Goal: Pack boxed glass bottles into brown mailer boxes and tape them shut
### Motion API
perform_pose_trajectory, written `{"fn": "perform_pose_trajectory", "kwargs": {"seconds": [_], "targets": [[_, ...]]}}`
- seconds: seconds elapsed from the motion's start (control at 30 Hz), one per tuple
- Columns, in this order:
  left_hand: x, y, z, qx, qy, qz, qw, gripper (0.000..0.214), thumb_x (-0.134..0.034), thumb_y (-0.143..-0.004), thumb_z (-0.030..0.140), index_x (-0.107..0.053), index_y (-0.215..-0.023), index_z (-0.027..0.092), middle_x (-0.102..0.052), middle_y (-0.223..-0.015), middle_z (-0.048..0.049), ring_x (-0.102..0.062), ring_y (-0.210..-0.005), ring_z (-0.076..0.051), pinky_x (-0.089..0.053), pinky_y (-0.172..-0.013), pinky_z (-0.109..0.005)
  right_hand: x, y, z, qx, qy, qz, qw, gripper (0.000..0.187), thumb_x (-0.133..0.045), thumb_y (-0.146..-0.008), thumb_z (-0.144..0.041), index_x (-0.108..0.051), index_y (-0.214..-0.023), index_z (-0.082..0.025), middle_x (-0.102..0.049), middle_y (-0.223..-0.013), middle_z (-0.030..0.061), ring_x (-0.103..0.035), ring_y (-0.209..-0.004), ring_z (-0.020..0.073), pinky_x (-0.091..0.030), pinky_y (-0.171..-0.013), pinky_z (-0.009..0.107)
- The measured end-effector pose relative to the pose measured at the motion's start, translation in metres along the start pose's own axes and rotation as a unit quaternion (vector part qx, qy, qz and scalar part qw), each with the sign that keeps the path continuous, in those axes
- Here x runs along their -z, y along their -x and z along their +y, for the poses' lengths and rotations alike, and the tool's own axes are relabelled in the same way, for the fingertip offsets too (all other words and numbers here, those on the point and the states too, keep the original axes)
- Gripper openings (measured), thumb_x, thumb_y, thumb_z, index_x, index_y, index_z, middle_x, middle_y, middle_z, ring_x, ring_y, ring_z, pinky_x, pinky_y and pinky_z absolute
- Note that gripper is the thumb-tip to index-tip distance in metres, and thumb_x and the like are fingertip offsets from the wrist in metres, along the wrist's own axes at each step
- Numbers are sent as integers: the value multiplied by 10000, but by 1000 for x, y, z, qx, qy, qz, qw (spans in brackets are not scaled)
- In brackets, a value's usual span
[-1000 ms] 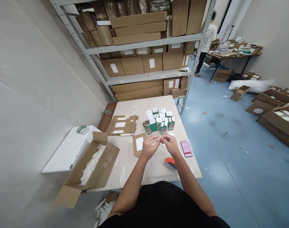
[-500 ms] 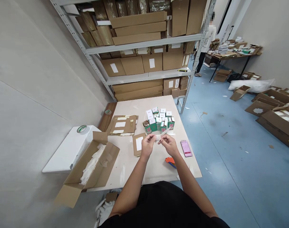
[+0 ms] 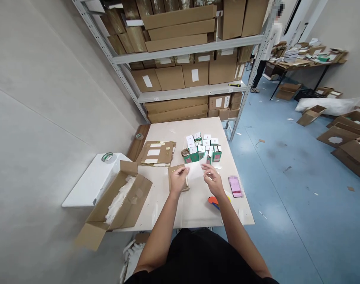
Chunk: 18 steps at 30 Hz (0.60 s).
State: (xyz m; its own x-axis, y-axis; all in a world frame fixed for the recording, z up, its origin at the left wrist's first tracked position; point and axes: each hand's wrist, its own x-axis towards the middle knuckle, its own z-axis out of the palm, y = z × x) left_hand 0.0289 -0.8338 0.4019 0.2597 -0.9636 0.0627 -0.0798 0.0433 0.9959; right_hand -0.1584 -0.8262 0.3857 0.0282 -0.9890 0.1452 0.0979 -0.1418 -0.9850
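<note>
Over the table, my left hand (image 3: 179, 178) pinches the left edge of a thin white paper sheet (image 3: 194, 172), which looks like a label. At its other side, the fingers of my right hand (image 3: 213, 180) are curled in a pinch at the sheet's right edge, where a narrow white strip (image 3: 204, 158) sticks up. Just beyond the hands stands a cluster of small green and white boxes (image 3: 193, 154), several with their tops facing up. Under my left hand lies a small flat cardboard parcel (image 3: 171, 172), partly hidden.
An orange and blue tool (image 3: 213, 201) lies beside my right forearm, with a pink phone (image 3: 235, 186) farther right. Flattened cardboard (image 3: 158, 153) is stacked at the left. An open carton (image 3: 135, 201) overhangs the table's left front. Loaded shelving (image 3: 192, 91) stands behind; a person (image 3: 267, 47) stands beyond.
The white paper has unfolded or spread wider between my hands, which have moved apart. My left hand now covers more of the cardboard parcel. The whole view has shifted slightly.
</note>
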Motion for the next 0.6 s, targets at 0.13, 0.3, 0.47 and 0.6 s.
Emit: {"fn": "perform_pose_trajectory", "kwargs": {"seconds": [0.13,0.3,0.47,0.6], "targets": [[21,1,-9,31,-18,71,997,340,-752,-836,509,-765,-831,169,-687,-770,-8,-598,-724,-155,-476,-682,-252,-9,-5,19,-43,-17,37,998,140,-645,-844,-353,-606,-777,-236,-530,-1531,103,-512,-1384,323,-436,-1080,485],[33,15,-26,31,-53,52,997,448,-694,-871,578,-681,-681,172,-596,-683,4,-538,-671,-138,-442,-618,-235,-39,-12,45,-114,-96,-24,989,258,-635,-895,-503,-610,-845,-251,-736,-1125,82,-660,-1115,277,-510,-962,426],[51,27,-26,34,-49,66,996,450,-667,-885,598,-730,-758,171,-658,-767,-29,-597,-742,-166,-493,-659,-250,-80,-12,54,-155,-117,-91,977,417,-772,-788,-577,-642,-1016,-253,-734,-928,42,-667,-837,229,-547,-740,351],[89,39,-24,22,-40,108,993,412,-679,-886,569,-743,-785,175,-688,-811,-38,-627,-775,-171,-505,-698,-253,-116,-8,49,-144,-88,-146,975,335,-765,-812,-547,-685,-897,-233,-737,-1072,77,-675,-913,241,-556,-773,366]]}}
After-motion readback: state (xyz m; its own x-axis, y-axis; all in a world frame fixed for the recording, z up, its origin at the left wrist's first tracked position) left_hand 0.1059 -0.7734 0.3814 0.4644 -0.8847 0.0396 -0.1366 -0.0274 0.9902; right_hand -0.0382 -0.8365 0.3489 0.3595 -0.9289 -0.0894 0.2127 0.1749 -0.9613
